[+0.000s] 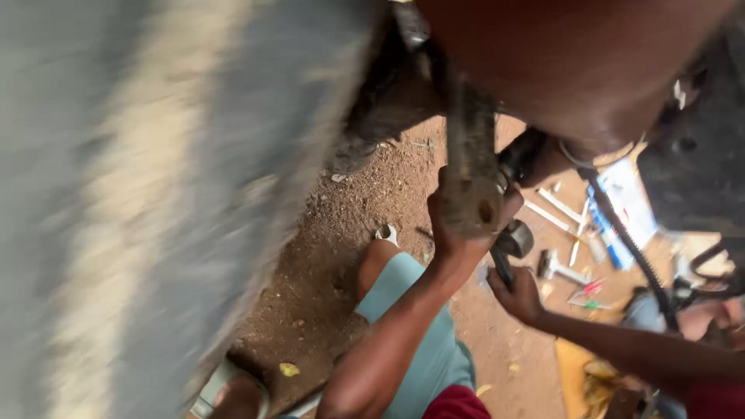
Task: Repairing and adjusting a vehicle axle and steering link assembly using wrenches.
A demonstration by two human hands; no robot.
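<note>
Bracket: a grimy metal bracket [469,167] hung down from the vehicle's underside, near the middle of the view, above the dirt ground [349,256].
Left hand: the left hand [458,225] was wrapped closed around the bracket's lower end, fingers curled behind it.
Right hand: the right hand [518,296] was closed on the handle of a dark tool [508,248], whose head sat just beside the bracket's bottom edge.
Tire: a big tire [155,209] filled the left side, blurred, very near the left forearm.
Loose tools: a hammer [560,268] and several wrenches [555,211] lay on the ground beyond the hands, with a screwdriver [590,289] close by.
Cable: a black cable [628,244] ran down past the right hand.
Risk 1: the tool could have slipped off its seat under force, since grime covered the bracket; knuckles would have struck metal.
Risk 2: left fingers sat right by the tool head, so a slip could have pinched them.
Risk 3: the cable could have snagged the right arm on a hard pull.
Risk 4: whether the fastener was engaged could not be told.
</note>
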